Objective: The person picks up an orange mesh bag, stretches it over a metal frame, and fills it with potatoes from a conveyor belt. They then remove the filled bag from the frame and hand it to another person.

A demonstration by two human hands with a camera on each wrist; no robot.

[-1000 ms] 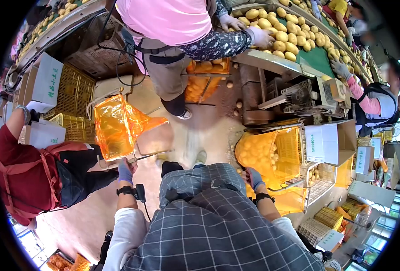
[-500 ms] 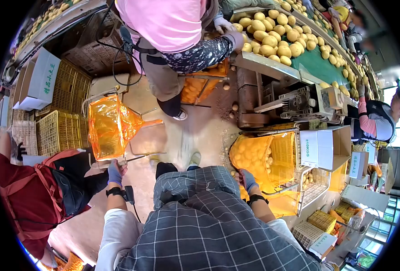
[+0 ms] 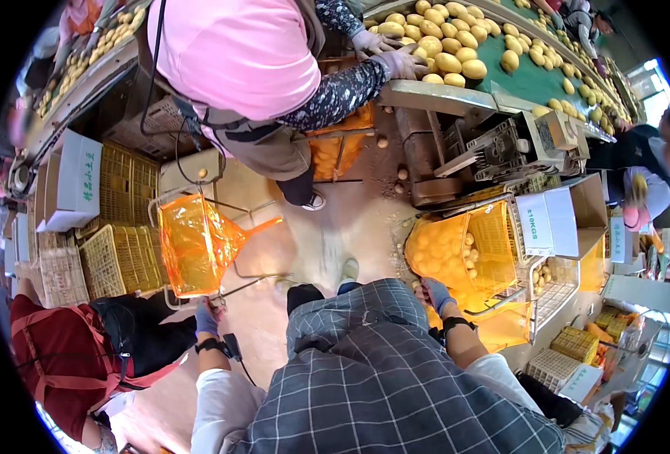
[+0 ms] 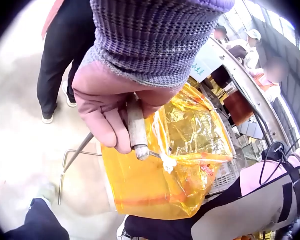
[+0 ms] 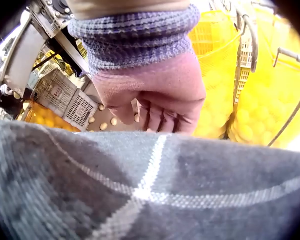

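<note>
Orange film glints on the bag [image 3: 191,246], spread open beside the wearer's left arm, and I can see no potatoes through its thin wall. The left hand [image 3: 208,318] has its gloved fingers curled round a pale grip [image 4: 136,122] on a metal rod, with the bag's edge just beyond its tip. The right hand [image 3: 436,296] is well apart from the left, fingers loosely bent with nothing visible in them, near the filled bag [image 3: 435,251]; whether it brushes the mesh, I cannot tell.

What worries me is that film. It looks thin, and a hard tug on the grip could drag it against the metal and split it, or pull its edge loose. The frame's thin legs [image 4: 80,150] reach out over the floor, so a swing to the side might catch the dark-trousered leg of the person in red [image 3: 70,340], who is very close. The person in the pink top [image 3: 233,53] also leaves little room, working at the belt [image 3: 494,57].

Underfoot, stray potatoes [image 3: 401,172] could roll beneath a shoe if someone steps back without looking. And should the filled bag be knocked, its weight could tip it and send some of its load out.
</note>
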